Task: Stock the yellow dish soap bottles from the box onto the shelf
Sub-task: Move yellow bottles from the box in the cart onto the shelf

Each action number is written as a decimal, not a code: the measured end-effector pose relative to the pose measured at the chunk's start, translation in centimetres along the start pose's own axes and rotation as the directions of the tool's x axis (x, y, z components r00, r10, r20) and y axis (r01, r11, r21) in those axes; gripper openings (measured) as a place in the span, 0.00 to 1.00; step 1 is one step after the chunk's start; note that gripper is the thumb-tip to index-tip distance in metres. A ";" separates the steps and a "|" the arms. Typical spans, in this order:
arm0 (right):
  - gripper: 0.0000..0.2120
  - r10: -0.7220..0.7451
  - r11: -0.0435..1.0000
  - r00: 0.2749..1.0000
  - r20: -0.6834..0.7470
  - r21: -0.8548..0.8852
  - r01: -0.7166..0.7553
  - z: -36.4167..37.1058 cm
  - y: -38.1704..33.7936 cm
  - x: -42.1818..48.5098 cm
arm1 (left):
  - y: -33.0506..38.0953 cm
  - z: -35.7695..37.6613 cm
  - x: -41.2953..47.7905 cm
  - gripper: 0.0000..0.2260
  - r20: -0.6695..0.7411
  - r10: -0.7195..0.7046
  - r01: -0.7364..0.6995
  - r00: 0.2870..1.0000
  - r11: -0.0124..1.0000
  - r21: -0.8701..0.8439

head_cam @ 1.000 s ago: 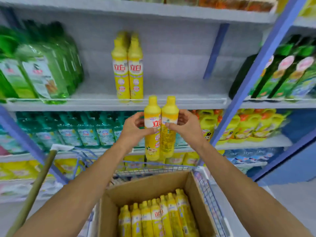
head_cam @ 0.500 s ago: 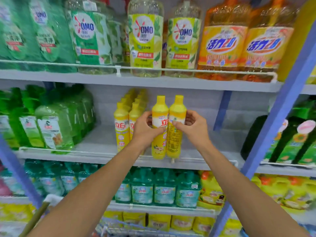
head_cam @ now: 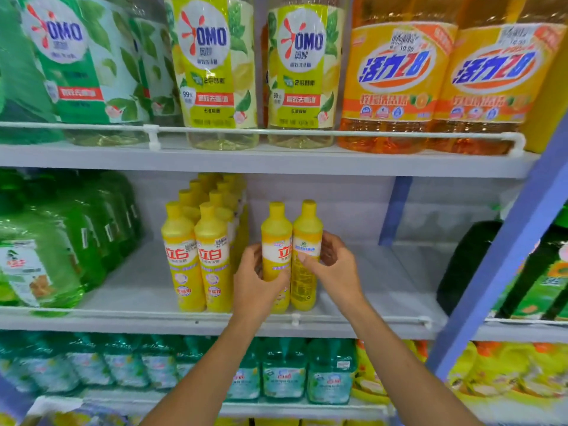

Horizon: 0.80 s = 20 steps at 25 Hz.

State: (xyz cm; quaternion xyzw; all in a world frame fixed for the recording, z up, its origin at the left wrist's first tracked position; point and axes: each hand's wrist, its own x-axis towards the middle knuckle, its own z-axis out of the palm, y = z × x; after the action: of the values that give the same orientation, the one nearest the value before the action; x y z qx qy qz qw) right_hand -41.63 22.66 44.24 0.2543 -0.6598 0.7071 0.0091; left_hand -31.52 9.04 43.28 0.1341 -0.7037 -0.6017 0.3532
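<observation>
Grey shelf [head_cam: 384, 290]: two upright yellow bottles [head_cam: 276, 229], one each in the grip of left hand [head_cam: 255, 281] and right hand [head_cam: 335, 272].

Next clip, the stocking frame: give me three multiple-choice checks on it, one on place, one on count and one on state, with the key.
1. Where are the held bottles relative to the stocked yellow rows?
A. left of them
B. right of them
C. on the shelf above

2. How many bottles do the left hand and right hand hold together?
A. one
B. four
C. two

3. How are the held bottles oriented?
A. upright, caps up
B. lying flat
C. upside down

Key:
1 B: they are right of the rows, at the same middle shelf.
2 C: each hand grips one bottle.
3 A: both caps point up.
</observation>
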 end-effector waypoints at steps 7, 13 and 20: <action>0.21 0.192 0.981 0.935 0.299 -0.053 -0.185 -1.5 3.2 -3.0 | -2.4 -1.1 -0.6 0.20 0.057 0.015 -0.018 0.998 0.999 0.051; 0.27 0.158 0.963 0.987 -0.016 -0.220 -0.158 0.5 3.5 -4.2 | -2.8 -1.3 -0.6 0.22 0.066 0.044 -0.053 0.997 0.988 0.146; 0.30 0.164 0.978 0.976 0.147 -0.152 -0.141 -0.6 3.0 -4.8 | -3.6 -2.4 -0.3 0.23 0.170 0.027 -0.063 0.985 0.975 0.212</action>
State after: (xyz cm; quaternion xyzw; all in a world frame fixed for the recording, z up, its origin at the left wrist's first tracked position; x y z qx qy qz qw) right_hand -38.70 24.38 39.71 0.2568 -0.7243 0.6349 -0.0798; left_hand -30.56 6.54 39.83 0.1050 -0.7949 -0.5225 0.2901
